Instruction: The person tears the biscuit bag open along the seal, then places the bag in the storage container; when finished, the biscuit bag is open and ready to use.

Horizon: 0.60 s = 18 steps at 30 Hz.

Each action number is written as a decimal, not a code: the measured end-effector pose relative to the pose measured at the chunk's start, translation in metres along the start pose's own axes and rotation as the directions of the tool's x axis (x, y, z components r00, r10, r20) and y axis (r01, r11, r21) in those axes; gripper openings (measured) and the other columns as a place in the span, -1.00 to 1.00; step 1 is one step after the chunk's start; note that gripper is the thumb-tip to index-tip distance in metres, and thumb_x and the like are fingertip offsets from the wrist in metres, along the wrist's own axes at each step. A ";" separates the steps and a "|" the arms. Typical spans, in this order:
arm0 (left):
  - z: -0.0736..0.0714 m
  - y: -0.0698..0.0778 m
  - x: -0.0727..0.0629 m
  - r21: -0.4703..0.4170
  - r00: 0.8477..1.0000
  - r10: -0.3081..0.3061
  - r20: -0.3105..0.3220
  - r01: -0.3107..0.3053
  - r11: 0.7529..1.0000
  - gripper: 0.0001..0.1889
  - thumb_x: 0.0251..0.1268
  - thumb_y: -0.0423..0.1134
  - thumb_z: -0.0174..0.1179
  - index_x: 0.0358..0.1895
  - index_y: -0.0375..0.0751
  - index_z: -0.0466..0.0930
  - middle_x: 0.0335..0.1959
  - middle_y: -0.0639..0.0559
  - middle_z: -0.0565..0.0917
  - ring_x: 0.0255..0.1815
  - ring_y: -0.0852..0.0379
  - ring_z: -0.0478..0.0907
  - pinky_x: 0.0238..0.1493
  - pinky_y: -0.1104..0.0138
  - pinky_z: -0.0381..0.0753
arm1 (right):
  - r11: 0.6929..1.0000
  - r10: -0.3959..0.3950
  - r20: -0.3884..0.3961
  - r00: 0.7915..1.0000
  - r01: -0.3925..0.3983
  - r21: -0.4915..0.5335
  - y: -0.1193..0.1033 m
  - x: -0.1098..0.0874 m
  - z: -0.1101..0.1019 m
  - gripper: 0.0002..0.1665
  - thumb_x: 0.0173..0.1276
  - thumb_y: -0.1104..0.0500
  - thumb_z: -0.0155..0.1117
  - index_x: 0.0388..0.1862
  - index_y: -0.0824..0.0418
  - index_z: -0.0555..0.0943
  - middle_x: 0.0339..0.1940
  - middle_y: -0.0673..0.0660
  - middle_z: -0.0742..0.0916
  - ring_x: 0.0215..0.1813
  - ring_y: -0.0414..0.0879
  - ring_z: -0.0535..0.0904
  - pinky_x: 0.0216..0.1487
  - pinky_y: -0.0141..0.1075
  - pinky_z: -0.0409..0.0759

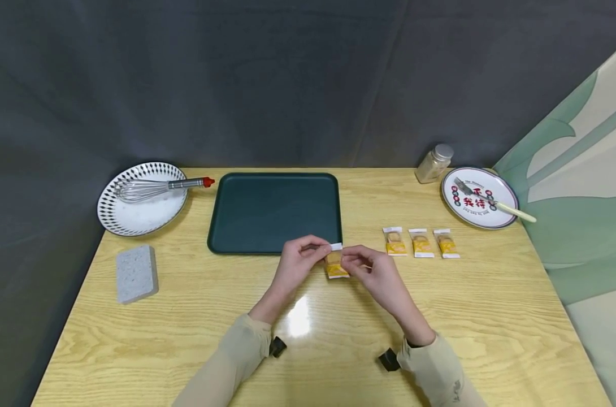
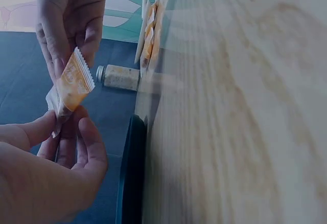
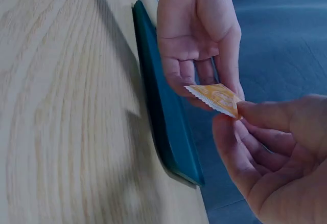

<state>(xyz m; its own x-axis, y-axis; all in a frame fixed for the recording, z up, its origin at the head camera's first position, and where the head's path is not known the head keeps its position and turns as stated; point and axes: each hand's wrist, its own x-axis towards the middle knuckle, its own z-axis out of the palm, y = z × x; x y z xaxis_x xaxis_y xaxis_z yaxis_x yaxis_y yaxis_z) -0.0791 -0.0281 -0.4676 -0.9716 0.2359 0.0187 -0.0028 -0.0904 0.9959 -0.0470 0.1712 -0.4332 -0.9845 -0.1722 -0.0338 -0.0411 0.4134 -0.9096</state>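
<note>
Both hands hold one small wrapped biscuit (image 1: 334, 264) in a clear and yellow-orange packet, just in front of the dark green tray (image 1: 274, 215). The left hand (image 1: 299, 263) pinches its upper left end between thumb and fingers. At the opposite side, thumb and fingertips of the right hand (image 1: 371, 271) pinch the edge. In the left wrist view the packet (image 2: 74, 86) is raised above the tabletop, its serrated end pointing up. From the right wrist the printed orange face of the wrapper (image 3: 217, 96) shows between the two hands.
Three similar biscuit packets (image 1: 421, 243) lie in a row at right. Behind them stand a jar (image 1: 433, 164) and a plate (image 1: 503, 182) bearing a fork (image 1: 498, 206). At left are a patterned dish (image 1: 135, 226) with a whisk (image 1: 150, 189) and a grey sponge-like block (image 1: 137, 274).
</note>
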 end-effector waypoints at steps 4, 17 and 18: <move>-0.002 0.002 -0.001 -0.026 0.999 -0.029 0.014 0.029 0.999 -0.86 0.51 -0.44 0.33 -0.11 -0.53 0.75 -0.29 -0.09 0.77 -0.34 0.20 0.67 -0.18 0.21 0.74 | 1.000 -0.029 -0.039 0.999 0.029 0.007 -0.005 0.003 0.001 -0.76 0.53 0.36 0.40 0.10 0.43 0.74 -0.12 0.21 0.82 -0.07 0.04 0.76 -0.15 -0.42 0.72; 0.000 0.004 -0.002 -0.084 0.992 -0.123 0.004 0.122 0.989 -0.81 0.59 -0.38 0.27 -0.01 -0.51 0.74 -0.17 -0.06 0.78 -0.21 0.23 0.66 -0.13 0.36 0.66 | 0.995 -0.002 -0.070 0.998 0.009 0.099 -0.013 0.013 0.006 -0.87 0.54 0.32 0.41 -0.08 0.43 0.74 -0.27 0.23 0.80 -0.24 0.24 0.75 -0.20 -0.17 0.79; 0.000 0.005 -0.002 -0.080 0.992 -0.125 0.005 0.125 0.989 -0.80 0.59 -0.37 0.28 0.00 -0.50 0.75 -0.14 -0.08 0.79 -0.17 0.23 0.68 -0.10 0.38 0.66 | 0.995 -0.001 -0.070 0.998 0.008 0.104 -0.013 0.013 0.006 -0.86 0.54 0.33 0.41 -0.08 0.43 0.74 -0.26 0.24 0.80 -0.24 0.24 0.75 -0.19 -0.16 0.80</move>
<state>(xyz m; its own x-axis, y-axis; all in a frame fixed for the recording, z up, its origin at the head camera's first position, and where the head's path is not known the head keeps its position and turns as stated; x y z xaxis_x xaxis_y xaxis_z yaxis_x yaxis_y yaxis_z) -0.0772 -0.0285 -0.4630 -0.9625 0.2498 -0.1059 -0.1434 -0.1370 0.9801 -0.0580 0.1582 -0.4240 -0.9940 -0.1092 -0.0037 -0.0313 0.3167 -0.9480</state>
